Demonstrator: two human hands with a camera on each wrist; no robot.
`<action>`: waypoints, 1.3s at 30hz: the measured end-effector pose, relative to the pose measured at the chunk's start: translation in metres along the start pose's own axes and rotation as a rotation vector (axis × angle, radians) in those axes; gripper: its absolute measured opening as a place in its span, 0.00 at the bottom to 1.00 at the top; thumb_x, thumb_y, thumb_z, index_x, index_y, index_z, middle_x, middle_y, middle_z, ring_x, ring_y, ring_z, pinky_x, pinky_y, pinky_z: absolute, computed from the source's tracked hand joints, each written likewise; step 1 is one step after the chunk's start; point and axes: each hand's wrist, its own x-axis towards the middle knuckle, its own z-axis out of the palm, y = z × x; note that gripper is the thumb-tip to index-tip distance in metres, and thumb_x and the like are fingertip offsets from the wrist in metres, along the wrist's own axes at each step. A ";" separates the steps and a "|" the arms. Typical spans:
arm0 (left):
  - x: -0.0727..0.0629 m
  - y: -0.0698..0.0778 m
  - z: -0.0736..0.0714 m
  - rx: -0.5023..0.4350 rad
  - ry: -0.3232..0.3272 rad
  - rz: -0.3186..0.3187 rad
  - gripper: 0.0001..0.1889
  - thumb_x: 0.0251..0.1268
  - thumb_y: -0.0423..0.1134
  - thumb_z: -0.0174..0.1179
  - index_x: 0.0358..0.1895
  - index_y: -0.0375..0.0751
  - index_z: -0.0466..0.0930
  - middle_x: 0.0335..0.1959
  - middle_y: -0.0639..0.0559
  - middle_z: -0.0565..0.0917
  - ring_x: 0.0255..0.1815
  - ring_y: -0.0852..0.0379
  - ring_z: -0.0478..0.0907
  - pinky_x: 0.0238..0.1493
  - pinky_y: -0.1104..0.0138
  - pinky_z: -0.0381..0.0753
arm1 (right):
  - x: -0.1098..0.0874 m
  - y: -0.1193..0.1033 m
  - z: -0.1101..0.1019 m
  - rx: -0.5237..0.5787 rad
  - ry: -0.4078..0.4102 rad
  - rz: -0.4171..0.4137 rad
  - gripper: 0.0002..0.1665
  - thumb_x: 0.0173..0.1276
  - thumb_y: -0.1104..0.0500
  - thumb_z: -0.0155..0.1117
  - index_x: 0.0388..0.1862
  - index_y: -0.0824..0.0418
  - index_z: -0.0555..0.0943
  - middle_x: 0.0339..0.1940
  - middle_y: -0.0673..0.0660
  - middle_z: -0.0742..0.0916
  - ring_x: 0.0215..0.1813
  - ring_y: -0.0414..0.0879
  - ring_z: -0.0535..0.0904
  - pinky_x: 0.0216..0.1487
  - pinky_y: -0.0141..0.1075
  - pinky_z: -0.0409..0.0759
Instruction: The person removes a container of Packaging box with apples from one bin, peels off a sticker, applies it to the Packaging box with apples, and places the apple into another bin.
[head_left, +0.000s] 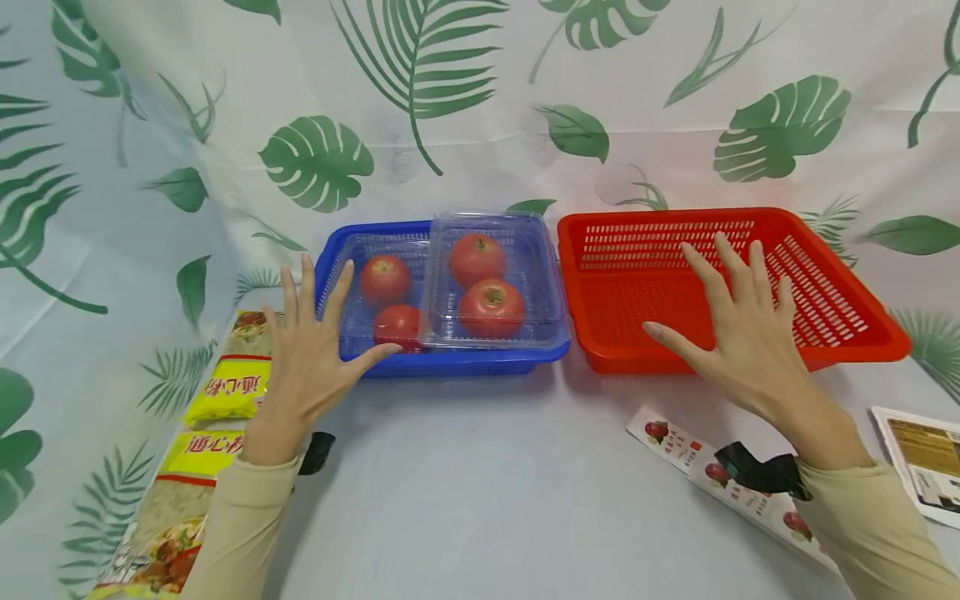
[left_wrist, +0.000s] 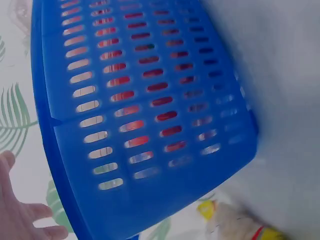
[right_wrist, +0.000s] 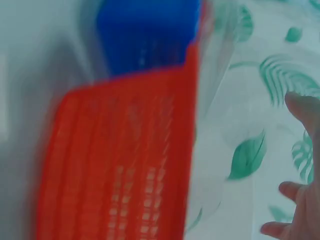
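Through the head camera I see a creased white sheet printed with green palm fronds and broad leaves, rising like a wall beyond the left hand and right hand and, in a bluer tone, out past the left hand's outer side. A smooth, pale grey tabletop spreads between and beneath them, softly lit.

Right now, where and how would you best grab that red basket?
Probably by the rim of the red basket, at both short ends, coming from left and right together. The walls slope outward, so fingers could hook under the rim. The left end sits close beside the blue basket, leaving less finger room than the right end.
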 end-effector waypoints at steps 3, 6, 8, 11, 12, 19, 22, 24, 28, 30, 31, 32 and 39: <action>-0.003 0.000 0.001 -0.113 -0.015 -0.082 0.56 0.62 0.80 0.55 0.87 0.63 0.40 0.87 0.39 0.36 0.85 0.32 0.33 0.73 0.23 0.43 | 0.002 -0.010 -0.001 0.109 -0.032 -0.002 0.56 0.70 0.42 0.68 0.87 0.54 0.50 0.87 0.66 0.50 0.85 0.69 0.36 0.76 0.75 0.32; -0.006 0.001 0.002 -0.200 -0.027 -0.170 0.57 0.62 0.73 0.64 0.87 0.62 0.39 0.87 0.39 0.38 0.85 0.33 0.38 0.72 0.24 0.52 | 0.008 -0.024 -0.003 0.209 -0.101 0.009 0.55 0.72 0.43 0.68 0.87 0.55 0.50 0.86 0.65 0.52 0.85 0.69 0.42 0.74 0.78 0.43; -0.008 -0.001 0.002 -0.244 -0.021 -0.236 0.59 0.61 0.71 0.67 0.87 0.61 0.39 0.87 0.40 0.38 0.85 0.33 0.40 0.71 0.25 0.56 | 0.013 -0.033 -0.004 0.272 -0.154 0.019 0.55 0.73 0.44 0.67 0.88 0.55 0.49 0.86 0.65 0.53 0.85 0.67 0.46 0.73 0.78 0.49; -0.013 -0.004 0.002 -0.314 -0.007 -0.343 0.61 0.59 0.68 0.71 0.87 0.58 0.40 0.86 0.40 0.40 0.84 0.35 0.42 0.72 0.27 0.58 | 0.022 -0.045 -0.001 0.367 -0.219 0.017 0.53 0.75 0.46 0.66 0.87 0.56 0.48 0.85 0.65 0.56 0.83 0.67 0.52 0.73 0.75 0.56; -0.014 -0.005 0.003 -0.336 -0.004 -0.379 0.62 0.58 0.67 0.72 0.87 0.57 0.40 0.86 0.39 0.41 0.84 0.35 0.43 0.72 0.28 0.58 | 0.025 -0.049 0.001 0.395 -0.237 0.015 0.52 0.76 0.46 0.66 0.87 0.56 0.48 0.85 0.65 0.58 0.82 0.68 0.53 0.73 0.74 0.57; -0.017 -0.012 0.006 -0.545 -0.012 -0.541 0.64 0.55 0.52 0.80 0.86 0.45 0.40 0.83 0.38 0.50 0.81 0.40 0.52 0.80 0.42 0.57 | 0.038 -0.065 0.014 0.536 -0.344 0.066 0.49 0.79 0.44 0.62 0.87 0.54 0.48 0.83 0.66 0.63 0.81 0.67 0.59 0.73 0.70 0.63; -0.018 -0.015 0.006 -0.601 -0.037 -0.572 0.64 0.57 0.48 0.80 0.86 0.43 0.39 0.84 0.39 0.51 0.82 0.40 0.52 0.81 0.44 0.54 | 0.043 -0.069 0.020 0.572 -0.383 0.094 0.49 0.80 0.43 0.61 0.87 0.54 0.48 0.83 0.65 0.62 0.82 0.65 0.59 0.73 0.69 0.64; -0.018 -0.016 0.005 -0.617 -0.055 -0.594 0.63 0.57 0.48 0.79 0.86 0.44 0.39 0.84 0.40 0.50 0.82 0.40 0.52 0.81 0.44 0.54 | 0.046 -0.071 0.024 0.582 -0.405 0.104 0.50 0.80 0.42 0.60 0.88 0.55 0.47 0.84 0.65 0.61 0.82 0.64 0.58 0.74 0.69 0.63; -0.018 -0.020 0.003 -0.629 -0.110 -0.636 0.65 0.57 0.50 0.79 0.86 0.47 0.36 0.85 0.40 0.48 0.82 0.39 0.52 0.81 0.43 0.54 | 0.051 -0.076 0.031 0.562 -0.431 0.102 0.51 0.79 0.40 0.60 0.87 0.55 0.47 0.84 0.67 0.60 0.83 0.66 0.56 0.76 0.68 0.61; -0.017 -0.022 0.002 -0.631 -0.134 -0.651 0.66 0.57 0.52 0.79 0.86 0.49 0.34 0.86 0.41 0.47 0.83 0.40 0.50 0.81 0.42 0.54 | 0.053 -0.079 0.034 0.547 -0.439 0.097 0.51 0.79 0.39 0.60 0.87 0.54 0.47 0.84 0.68 0.60 0.83 0.66 0.55 0.76 0.67 0.60; -0.017 -0.022 0.002 -0.633 -0.143 -0.654 0.66 0.57 0.52 0.79 0.86 0.49 0.33 0.86 0.41 0.46 0.83 0.40 0.50 0.81 0.42 0.54 | 0.054 -0.080 0.036 0.539 -0.442 0.091 0.51 0.78 0.39 0.61 0.87 0.54 0.47 0.84 0.68 0.60 0.83 0.66 0.55 0.76 0.67 0.60; -0.017 -0.023 0.002 -0.631 -0.148 -0.658 0.67 0.57 0.53 0.79 0.86 0.50 0.33 0.86 0.42 0.46 0.83 0.40 0.49 0.81 0.41 0.53 | 0.055 -0.081 0.037 0.529 -0.446 0.086 0.52 0.78 0.39 0.60 0.87 0.54 0.46 0.85 0.67 0.59 0.84 0.66 0.55 0.76 0.67 0.60; -0.015 -0.023 0.000 -0.637 -0.160 -0.660 0.66 0.58 0.53 0.78 0.86 0.51 0.32 0.86 0.42 0.46 0.84 0.40 0.50 0.81 0.41 0.54 | 0.063 -0.090 0.045 0.463 -0.452 0.053 0.54 0.79 0.39 0.59 0.88 0.58 0.44 0.84 0.67 0.61 0.82 0.67 0.58 0.75 0.67 0.63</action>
